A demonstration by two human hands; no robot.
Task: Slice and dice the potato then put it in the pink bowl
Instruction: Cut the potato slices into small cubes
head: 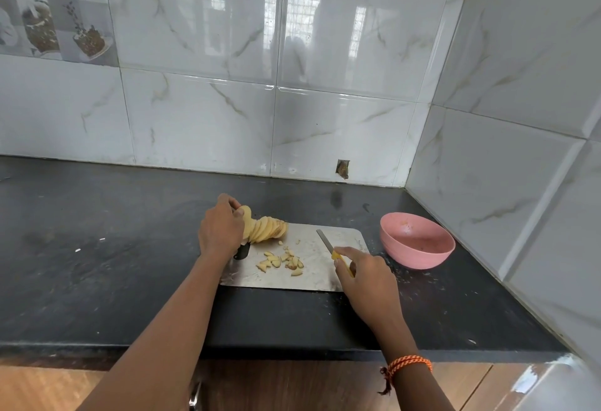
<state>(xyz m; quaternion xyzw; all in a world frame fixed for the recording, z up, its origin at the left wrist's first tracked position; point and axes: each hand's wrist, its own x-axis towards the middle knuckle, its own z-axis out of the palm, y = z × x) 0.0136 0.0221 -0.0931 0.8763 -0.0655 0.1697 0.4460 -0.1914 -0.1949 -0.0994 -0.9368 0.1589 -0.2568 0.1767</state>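
Two hands busy: left hand (221, 231) gripping fanned potato slices (265, 228) at ten o'clock, right hand (367, 277) pinching knife (335, 253); best diced few-at-a-time, fingertips tucked.

Brushed metal cutting board (312, 277) — dull sheen, scuffed, matt pink plastic-looking bowl (419, 253), black stone-like counter (113, 264) speckled and faintly shiny, glossy marbled wall tiles (341, 36) — mirror-bright reflections, polished wood-grain cabinet front (292, 388), knife (331, 248) with bare steel blade, yellow handle.
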